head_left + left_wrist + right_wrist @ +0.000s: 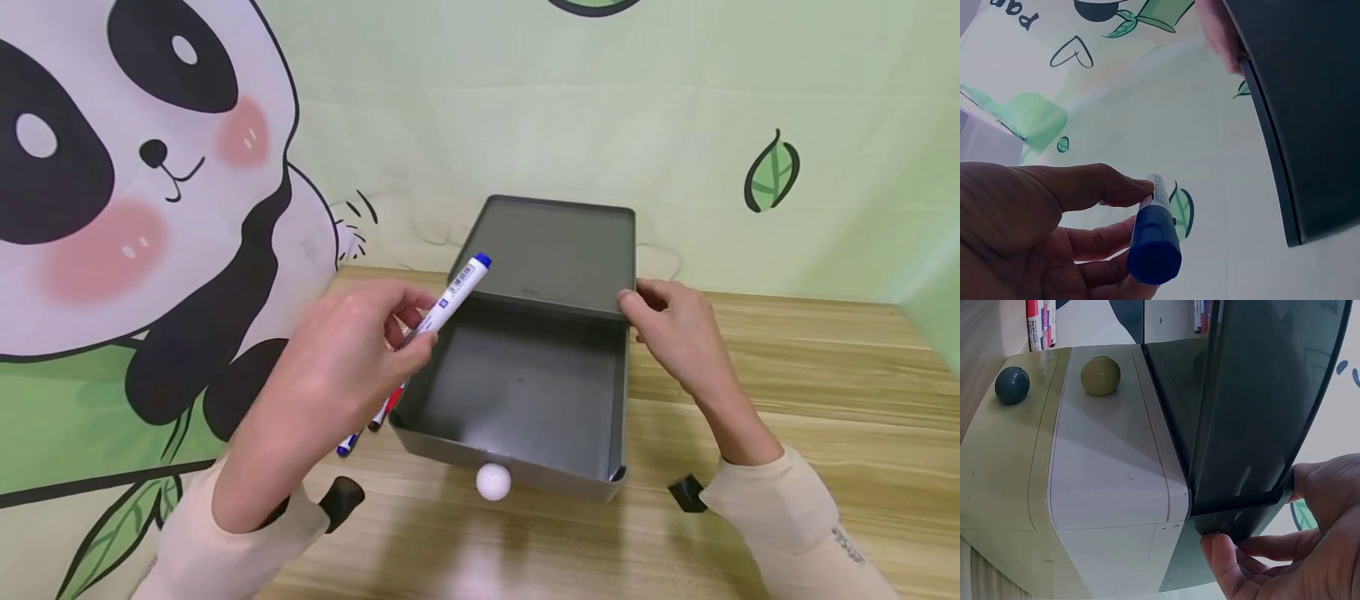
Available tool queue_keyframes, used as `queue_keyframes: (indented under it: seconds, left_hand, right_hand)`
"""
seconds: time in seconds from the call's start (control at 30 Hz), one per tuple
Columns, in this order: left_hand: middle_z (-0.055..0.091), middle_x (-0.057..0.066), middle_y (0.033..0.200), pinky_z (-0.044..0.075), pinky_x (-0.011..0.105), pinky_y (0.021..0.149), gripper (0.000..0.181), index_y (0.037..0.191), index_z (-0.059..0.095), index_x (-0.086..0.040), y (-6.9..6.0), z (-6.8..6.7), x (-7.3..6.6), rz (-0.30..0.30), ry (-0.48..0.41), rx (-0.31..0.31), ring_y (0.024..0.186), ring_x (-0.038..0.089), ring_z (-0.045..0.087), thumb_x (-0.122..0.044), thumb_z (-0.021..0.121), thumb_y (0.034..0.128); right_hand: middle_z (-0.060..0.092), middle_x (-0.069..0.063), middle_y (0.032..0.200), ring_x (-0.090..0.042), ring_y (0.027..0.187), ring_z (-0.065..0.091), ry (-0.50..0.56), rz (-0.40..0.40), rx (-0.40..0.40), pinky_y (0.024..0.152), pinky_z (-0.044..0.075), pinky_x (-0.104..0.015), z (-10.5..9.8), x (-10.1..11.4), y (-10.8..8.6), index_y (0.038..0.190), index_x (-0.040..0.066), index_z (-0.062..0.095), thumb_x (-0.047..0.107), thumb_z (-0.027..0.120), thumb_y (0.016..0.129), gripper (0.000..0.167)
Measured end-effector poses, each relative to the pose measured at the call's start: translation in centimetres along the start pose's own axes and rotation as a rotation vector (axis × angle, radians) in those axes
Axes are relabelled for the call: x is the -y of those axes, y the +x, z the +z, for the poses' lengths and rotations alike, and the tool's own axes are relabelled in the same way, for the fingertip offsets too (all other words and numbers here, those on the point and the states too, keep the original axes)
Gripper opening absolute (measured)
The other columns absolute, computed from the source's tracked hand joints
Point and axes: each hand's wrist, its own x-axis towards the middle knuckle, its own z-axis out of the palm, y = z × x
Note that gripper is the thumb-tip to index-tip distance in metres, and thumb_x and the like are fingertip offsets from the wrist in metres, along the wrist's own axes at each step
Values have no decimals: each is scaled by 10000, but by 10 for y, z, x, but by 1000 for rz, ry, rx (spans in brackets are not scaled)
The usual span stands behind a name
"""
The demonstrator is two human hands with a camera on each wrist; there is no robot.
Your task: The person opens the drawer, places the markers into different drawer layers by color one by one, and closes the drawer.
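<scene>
The left hand (322, 358) pinches a blue-ended marker (452, 300) near the left edge of the open dark drawer (525, 392), its lower end hidden by fingers. Other markers (392, 400) lie half covered on the bench (795, 375). The right hand (678, 329) grips the cabinet top's (555, 254) front corner. Open room lies between the hands.

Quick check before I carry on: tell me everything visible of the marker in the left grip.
The marker has a straight, plastic-looking white barrel, blue at both ends, with a barcode and small print. The left grip pinches it between thumb and fingers. In the head view it slants, barcode end up and right, partly overlapping the open drawer; the left wrist view shows a gap between them. The nearer end there looks capped.
</scene>
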Motion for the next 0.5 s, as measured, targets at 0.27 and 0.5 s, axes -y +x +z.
queue_keyframes:
  seconds: [0.27, 0.5]
  left_hand:
    - [706, -36, 893, 486, 333, 662, 195, 1094, 731, -97, 6, 19, -9, 43, 32, 45, 762, 139, 625, -74, 741, 900]
    - [682, -37, 871, 491, 323, 658, 173, 1073, 732, -97, 8, 32, -11, 47, 60, 86, 729, 133, 598, -82, 746, 901]
  right_hand:
    - [682, -135, 882, -294, 752, 648, 9, -6, -9, 643, 545, -284, 0, -1, 1, 1078, 39, 732, 327, 507, 1029, 369]
    - [694, -133, 923, -250, 755, 638, 10, -5, -6, 647, 549, -272, 0, -2, 1, 1130, 37, 737, 319, 507, 1027, 378]
